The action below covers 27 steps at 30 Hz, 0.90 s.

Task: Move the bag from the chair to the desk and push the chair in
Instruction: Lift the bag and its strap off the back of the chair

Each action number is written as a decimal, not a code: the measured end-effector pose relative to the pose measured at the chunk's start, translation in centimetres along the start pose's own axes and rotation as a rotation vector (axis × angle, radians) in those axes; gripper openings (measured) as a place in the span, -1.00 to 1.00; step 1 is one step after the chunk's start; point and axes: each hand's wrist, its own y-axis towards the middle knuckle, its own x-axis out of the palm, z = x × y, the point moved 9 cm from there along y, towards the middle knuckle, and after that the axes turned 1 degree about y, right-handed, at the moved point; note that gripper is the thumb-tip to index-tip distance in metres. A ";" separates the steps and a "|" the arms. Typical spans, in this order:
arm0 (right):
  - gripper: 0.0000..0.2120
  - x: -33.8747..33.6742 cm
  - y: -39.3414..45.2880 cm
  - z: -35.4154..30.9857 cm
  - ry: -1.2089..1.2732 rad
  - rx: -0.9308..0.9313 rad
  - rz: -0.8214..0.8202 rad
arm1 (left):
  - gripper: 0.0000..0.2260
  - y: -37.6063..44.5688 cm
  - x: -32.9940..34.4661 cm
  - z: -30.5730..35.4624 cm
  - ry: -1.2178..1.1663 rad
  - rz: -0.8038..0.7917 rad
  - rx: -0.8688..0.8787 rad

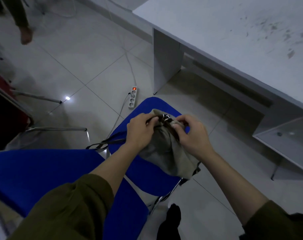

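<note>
A beige cloth bag [166,149] lies on the blue seat of a chair [147,108] with a metal frame. My left hand [140,130] grips the bag's top on its left side. My right hand [190,134] pinches the top on the right, near a metal ring and a dark strap. A dark strap trails off the seat to the left. The blue chair back [34,174] is at the lower left. The white desk [234,32] stretches across the upper right, its top smudged with dark marks.
A white power strip [133,97] with a lit red switch and its cable lies on the tiled floor just beyond the chair. Another chair's metal legs [43,99] stand at left. Another person's hand [26,35] hangs at top left. My dark-socked foot [171,220] is below the seat.
</note>
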 end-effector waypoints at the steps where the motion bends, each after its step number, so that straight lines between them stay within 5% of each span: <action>1: -0.97 -1.0 0.2 -0.6 0.009 -0.019 0.059 | -0.79 0.3 -0.1 0.9 -0.068 -0.015 0.016; 4: -0.95 -3.3 0.5 -0.9 0.058 -0.014 0.170 | -0.65 0.6 1.6 3.2 -0.412 -0.241 0.041; 7: -0.97 -1.9 0.8 0.4 0.046 0.050 0.094 | -0.42 -0.3 4.1 4.2 -0.379 -0.461 0.101; 11: -0.92 0.8 0.8 2.7 0.084 0.117 -0.013 | -0.36 -0.4 6.4 3.0 -0.208 -0.408 0.145; 13: -0.86 1.6 1.0 3.5 0.095 0.134 -0.195 | -0.23 -0.3 7.4 1.7 -0.218 -0.395 0.113; 16: -0.61 1.1 1.9 4.2 -0.009 0.048 -0.342 | -0.27 0.1 7.7 0.4 -0.228 -0.333 0.132; 18: -0.28 0.4 2.9 4.7 -0.084 0.016 -0.341 | -0.37 0.5 7.1 0.4 -0.205 -0.261 0.139; 21: 0.13 2.2 3.4 6.1 -0.366 -0.055 -0.563 | -0.50 0.8 7.3 0.8 -0.214 -0.214 0.103; 23: 0.02 2.7 3.4 6.6 -0.466 -0.104 -0.595 | -0.56 1.0 7.6 1.0 -0.245 -0.214 0.072; 27: -0.49 0.0 4.2 6.5 -0.407 -0.159 -0.382 | -0.67 1.0 8.0 3.4 -0.225 -0.287 0.114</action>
